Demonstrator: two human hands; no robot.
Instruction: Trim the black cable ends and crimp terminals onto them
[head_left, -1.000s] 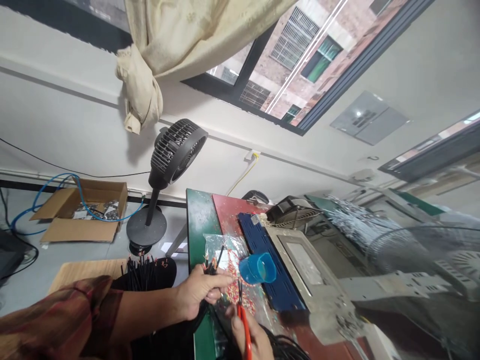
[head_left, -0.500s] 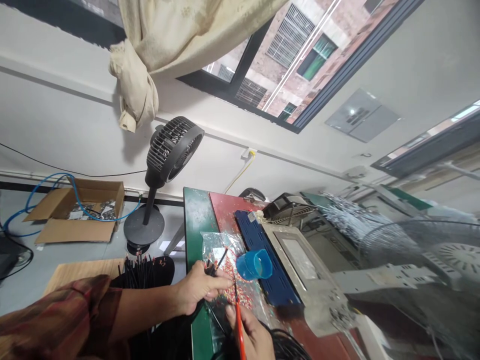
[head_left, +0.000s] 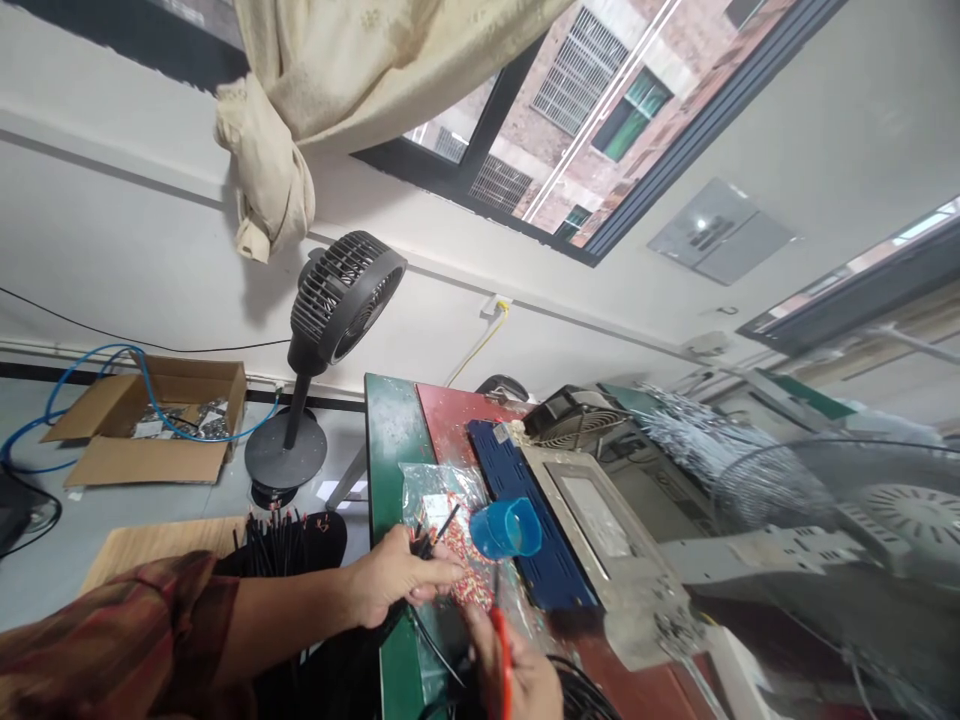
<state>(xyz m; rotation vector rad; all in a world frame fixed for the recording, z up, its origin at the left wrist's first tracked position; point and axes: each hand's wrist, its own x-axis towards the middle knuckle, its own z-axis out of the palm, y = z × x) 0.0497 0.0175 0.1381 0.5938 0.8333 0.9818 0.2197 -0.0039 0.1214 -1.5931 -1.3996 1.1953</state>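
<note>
My left hand is closed round black cables whose ends stick up past the fingers, over the green table edge. Just to the right, my right hand grips a red-handled tool; its dark tip is blurred and points up, apart from the cables. Beneath both hands lies a clear plastic bag with many small red and pale bits on it. A blue cup lies tilted beside the bits, against a dark blue panel.
More black cables coil at the table's front. Cut cables rest in a bundle near my left forearm. A grey machine and a fan stand right. At left are a floor fan and an open carton.
My right hand has shifted slightly right and down with the red-handled tool, whose tip is now farther from the cables. My left hand has barely moved.
</note>
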